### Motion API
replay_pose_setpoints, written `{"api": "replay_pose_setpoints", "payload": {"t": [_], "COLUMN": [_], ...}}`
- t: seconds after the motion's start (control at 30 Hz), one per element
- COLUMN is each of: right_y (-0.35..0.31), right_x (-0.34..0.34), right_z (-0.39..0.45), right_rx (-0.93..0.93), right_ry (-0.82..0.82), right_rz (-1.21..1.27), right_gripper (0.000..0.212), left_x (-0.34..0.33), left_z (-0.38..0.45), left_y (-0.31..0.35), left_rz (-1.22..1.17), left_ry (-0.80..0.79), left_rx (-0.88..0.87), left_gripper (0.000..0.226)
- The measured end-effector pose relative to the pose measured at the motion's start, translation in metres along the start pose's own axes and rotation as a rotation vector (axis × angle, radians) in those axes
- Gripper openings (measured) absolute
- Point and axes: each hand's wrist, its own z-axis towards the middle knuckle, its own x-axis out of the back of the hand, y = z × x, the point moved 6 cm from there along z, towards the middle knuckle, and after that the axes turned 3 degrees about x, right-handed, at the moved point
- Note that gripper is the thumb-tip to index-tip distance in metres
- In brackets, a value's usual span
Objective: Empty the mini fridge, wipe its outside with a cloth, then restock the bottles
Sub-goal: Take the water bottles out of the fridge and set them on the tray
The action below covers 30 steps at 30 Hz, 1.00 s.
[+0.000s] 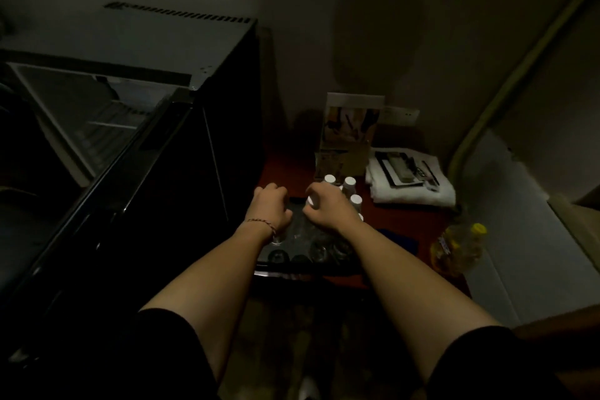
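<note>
Both arms are out over the low reddish-brown wooden table [412, 221], and the right hand [328, 209] has its fingers curled round a small clear plastic bottle with a white screw cap [311, 201] — a proper grip, high up near the neck. The left hand [272, 206] sits at nine o'clock of it, fingers curled over the dark tray [292, 261]; whether it holds anything I cannot tell, it's too dim. More white-capped bottles [350, 183] cluster at one o'clock of the right hand, touching or nearly so. The black mini fridge [181, 140] stands at ten o'clock, door [97, 204] swung open, wire shelves [107, 123] looking bare.

These bottles should be light but thin-walled — squeeze hard and they'll buckle. Best taken round the body just under the cap. A folded white cloth [383, 191] lies at two o'clock, a yellow-capped bottle [457, 250] at four.
</note>
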Motion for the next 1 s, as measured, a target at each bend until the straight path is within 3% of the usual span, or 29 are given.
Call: {"api": "replay_pose_setpoints", "payload": {"t": [0.13,0.33,0.67,1.0], "right_y": [0.009,0.034,0.071,0.081], "right_x": [0.000,-0.009,-0.047,-0.062], "right_z": [0.046,0.093,0.136,0.150], "right_rx": [0.092,0.081,-0.035,-0.069], "right_ry": [-0.060,-0.124,-0.232,-0.308], "right_rz": [-0.036,-0.061,-0.120,-0.153], "right_gripper": [0.034,0.033,0.030,0.029], "left_x": [-0.005,-0.021,-0.068,-0.084], "left_z": [0.035,0.087,0.144,0.159], "left_y": [-0.003,-0.006,-0.012,-0.018], "left_rz": [-0.012,0.023,0.101,0.055], "left_ry": [0.002,-0.023,-0.187,-0.216], "left_rx": [0.033,0.048,-0.034,-0.040], "left_gripper": [0.023,0.027,0.029,0.029]}}
